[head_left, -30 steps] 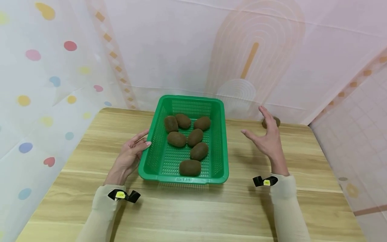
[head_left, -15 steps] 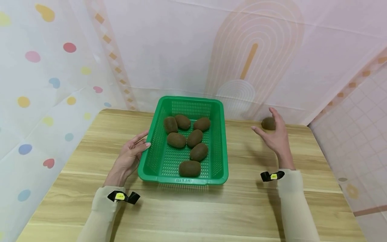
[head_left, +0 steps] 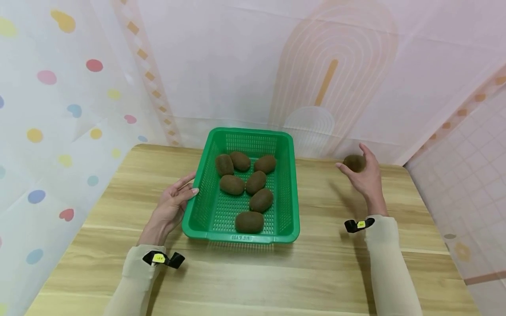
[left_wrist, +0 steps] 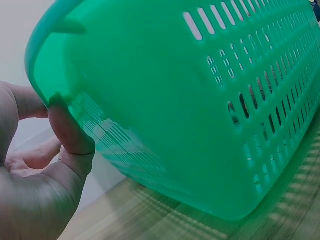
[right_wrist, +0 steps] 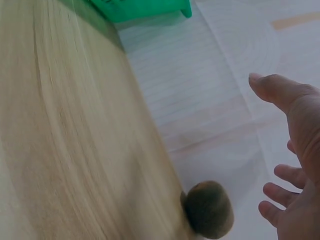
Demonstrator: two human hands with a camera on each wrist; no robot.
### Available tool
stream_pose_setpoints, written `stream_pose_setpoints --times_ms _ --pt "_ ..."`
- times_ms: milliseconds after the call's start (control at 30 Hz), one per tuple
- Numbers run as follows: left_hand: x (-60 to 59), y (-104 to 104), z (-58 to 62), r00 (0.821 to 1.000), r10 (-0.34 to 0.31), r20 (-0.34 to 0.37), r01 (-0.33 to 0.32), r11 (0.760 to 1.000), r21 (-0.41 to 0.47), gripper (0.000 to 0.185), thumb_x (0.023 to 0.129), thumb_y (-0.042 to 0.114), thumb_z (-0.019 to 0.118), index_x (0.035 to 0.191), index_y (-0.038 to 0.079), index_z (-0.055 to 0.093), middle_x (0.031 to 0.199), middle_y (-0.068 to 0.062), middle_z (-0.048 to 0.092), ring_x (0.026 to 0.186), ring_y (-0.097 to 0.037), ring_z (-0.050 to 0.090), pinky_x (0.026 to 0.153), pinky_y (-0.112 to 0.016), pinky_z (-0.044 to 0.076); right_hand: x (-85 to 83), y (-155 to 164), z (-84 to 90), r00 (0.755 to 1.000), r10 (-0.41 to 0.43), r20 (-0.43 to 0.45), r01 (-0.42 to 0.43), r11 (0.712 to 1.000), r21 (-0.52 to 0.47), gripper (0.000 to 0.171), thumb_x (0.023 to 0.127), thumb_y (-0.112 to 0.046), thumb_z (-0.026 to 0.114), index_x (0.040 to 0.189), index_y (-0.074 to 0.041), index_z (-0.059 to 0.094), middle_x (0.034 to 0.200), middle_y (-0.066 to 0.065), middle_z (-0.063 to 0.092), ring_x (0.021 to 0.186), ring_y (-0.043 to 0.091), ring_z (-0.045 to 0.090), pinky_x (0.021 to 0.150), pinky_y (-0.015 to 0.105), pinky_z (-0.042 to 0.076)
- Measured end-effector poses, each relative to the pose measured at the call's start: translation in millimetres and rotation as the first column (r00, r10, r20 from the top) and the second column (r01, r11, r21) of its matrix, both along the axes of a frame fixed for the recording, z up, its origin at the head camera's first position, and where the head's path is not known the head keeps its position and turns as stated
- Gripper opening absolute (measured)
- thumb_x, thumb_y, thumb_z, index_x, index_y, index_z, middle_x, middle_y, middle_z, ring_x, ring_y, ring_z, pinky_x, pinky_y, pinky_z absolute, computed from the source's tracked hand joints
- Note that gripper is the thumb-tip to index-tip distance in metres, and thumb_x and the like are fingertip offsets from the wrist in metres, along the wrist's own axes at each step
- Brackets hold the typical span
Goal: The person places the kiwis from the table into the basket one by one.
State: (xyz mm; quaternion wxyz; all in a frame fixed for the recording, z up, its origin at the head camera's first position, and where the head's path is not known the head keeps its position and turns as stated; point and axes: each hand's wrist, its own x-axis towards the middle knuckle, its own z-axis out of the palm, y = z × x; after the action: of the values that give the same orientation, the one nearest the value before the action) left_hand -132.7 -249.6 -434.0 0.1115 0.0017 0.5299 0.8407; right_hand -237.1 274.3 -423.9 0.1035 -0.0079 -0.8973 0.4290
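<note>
A green plastic basket (head_left: pixel 292 188) with slotted walls stands in the middle of the table, holding several brown kiwis (head_left: pixel 249 222). At its left side my left hand (head_left: pixel 171 204) grips the rim; in the left wrist view the thumb (left_wrist: pixel 70 127) lies against the outer wall below the edge. Another kiwi (head_left: pixel 354 163) rests near the table's back edge, right of the basket. Close to it is my right hand (head_left: pixel 365 177), thumb and fingers spread on either side of the fruit. The right wrist view shows a gap between that hand (right_wrist: pixel 300 145) and the kiwi (right_wrist: pixel 209 210).
The wood-grain table (head_left: pixel 253 281) ends at a patterned cloth wall (head_left: pixel 237 79) close behind the lone kiwi. More patterned cloth hangs at the left and right sides. Black straps (head_left: pixel 164 259) with yellow labels sit on both sleeve cuffs.
My right hand has moved right, then forward to the lone kiwi, and its thumb and fingers have come nearer around it. The left hand and basket have stayed in place.
</note>
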Motion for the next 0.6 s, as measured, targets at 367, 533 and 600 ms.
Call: stream_pose_setpoints --times_ms 367,533,600 --pt "-3.2 2.2 -2.8 1.0 0.001 -0.003 -0.001 1.0 0.012 0.072 0.101 -0.003 0.06 0.162 0.002 0.023 0.119 -0.002 0.073 0.101 -0.011 0.074 0.087 -0.026 0.064 -10.6 8.9 -10.7 0.993 -0.101 0.061 0.104 0.993 -0.057 0.095 0.09 -0.043 0.078 0.165 -0.018 0.024 0.17 0.012 0.024 0.155 0.04 0.026 0.126 0.061 0.028" --pt "-1.7 0.0 -4.0 1.0 -0.006 -0.01 0.006 1.0 0.017 0.069 0.101 -0.003 0.059 0.162 0.005 0.027 0.121 -0.002 0.073 0.103 -0.011 0.074 0.088 -0.027 0.064 -15.5 12.3 -17.0 0.989 -0.111 0.101 0.119 0.99 -0.074 0.095 0.091 -0.044 0.077 0.165 -0.018 0.023 0.17 0.013 0.022 0.155 0.04 0.024 0.127 0.061 0.027" --pt "-1.4 -1.0 -4.3 1.0 -0.007 -0.012 0.008 1.0 0.023 0.068 0.101 -0.003 0.059 0.162 0.005 0.028 0.122 -0.002 0.073 0.104 -0.011 0.074 0.088 -0.027 0.064 -18.0 13.9 -19.1 0.987 -0.111 0.113 0.12 0.99 -0.073 0.096 0.091 -0.045 0.076 0.165 -0.017 0.022 0.171 0.013 0.021 0.156 0.039 0.023 0.127 0.06 0.026"
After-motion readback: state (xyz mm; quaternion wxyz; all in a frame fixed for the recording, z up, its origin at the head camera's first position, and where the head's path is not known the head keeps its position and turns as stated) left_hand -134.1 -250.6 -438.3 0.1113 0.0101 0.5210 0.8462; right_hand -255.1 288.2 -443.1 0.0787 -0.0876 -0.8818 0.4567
